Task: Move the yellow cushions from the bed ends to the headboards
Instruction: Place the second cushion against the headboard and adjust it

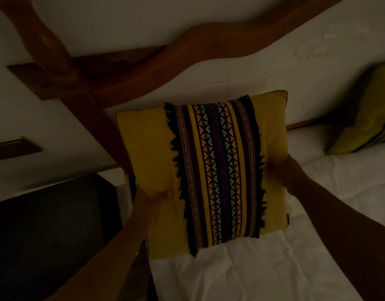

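Note:
A square yellow cushion [148, 148] with a dark fringed woven band down its middle stands upright over the white bed [317, 203], in front of the curved wooden headboard [165, 59]. My left hand [150, 197] grips its lower left edge, thumb pressed into the fabric. My right hand [290, 168] holds its right edge, with the fingers hidden behind the cushion. A second yellow cushion [365, 114] leans against a white pillow at the far right of the bed head.
A dark bedside cabinet [52, 224] stands to the left of the bed. A dark wall fitting [13, 146] sits on the pale wall at the left. The room is dim. White bedding [241, 274] is rumpled below the cushion.

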{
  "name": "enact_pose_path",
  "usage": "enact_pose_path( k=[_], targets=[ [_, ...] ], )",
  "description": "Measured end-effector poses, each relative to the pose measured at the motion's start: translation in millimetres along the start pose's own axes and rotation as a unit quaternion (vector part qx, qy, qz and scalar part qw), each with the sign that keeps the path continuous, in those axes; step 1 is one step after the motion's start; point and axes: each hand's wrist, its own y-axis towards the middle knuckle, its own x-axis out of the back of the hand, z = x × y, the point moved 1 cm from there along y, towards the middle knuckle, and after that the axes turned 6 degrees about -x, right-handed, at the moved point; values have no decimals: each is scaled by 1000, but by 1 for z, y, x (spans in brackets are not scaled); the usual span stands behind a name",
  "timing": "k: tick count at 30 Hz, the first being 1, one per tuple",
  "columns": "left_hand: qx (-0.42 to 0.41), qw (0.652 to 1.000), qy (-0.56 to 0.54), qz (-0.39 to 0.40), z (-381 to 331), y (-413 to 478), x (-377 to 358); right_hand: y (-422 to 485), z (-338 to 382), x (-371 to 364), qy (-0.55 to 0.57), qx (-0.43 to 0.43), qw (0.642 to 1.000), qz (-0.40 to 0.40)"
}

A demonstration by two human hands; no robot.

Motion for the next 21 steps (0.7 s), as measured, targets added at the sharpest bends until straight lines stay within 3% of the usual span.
enact_pose_path(
  k=[6,12,21],
  targets=[
    [0,999,25,32,-4,35,-39,33,24,21,46,38,997,39],
    [-26,999,32,19,-6,67,-66,69,45,25,100,68,992,24],
    [-44,997,64,28,9,97,-119,126,27,44,180,48,983,-4]
  ],
)
